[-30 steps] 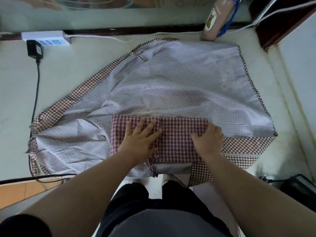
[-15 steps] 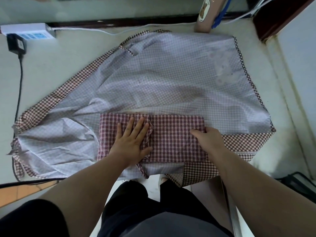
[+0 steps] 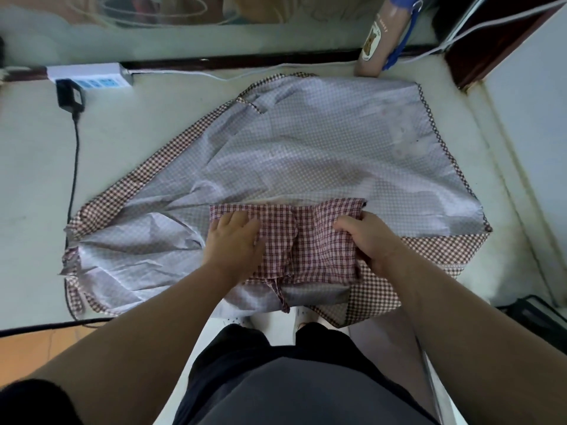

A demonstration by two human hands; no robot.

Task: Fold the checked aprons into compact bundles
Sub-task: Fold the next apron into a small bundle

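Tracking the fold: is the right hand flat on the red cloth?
No, the right hand is curled, gripping the bunched red checked cloth.

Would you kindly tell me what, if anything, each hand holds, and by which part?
The right hand grips the folded red-checked cloth panel by its right edge, bunching it. The left hand holds nothing; it presses flat on the panel's left part.

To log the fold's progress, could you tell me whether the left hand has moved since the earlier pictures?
Yes. The left hand slid left, from the middle crease of the red checked panel toward its left edge, nearer the power strip.
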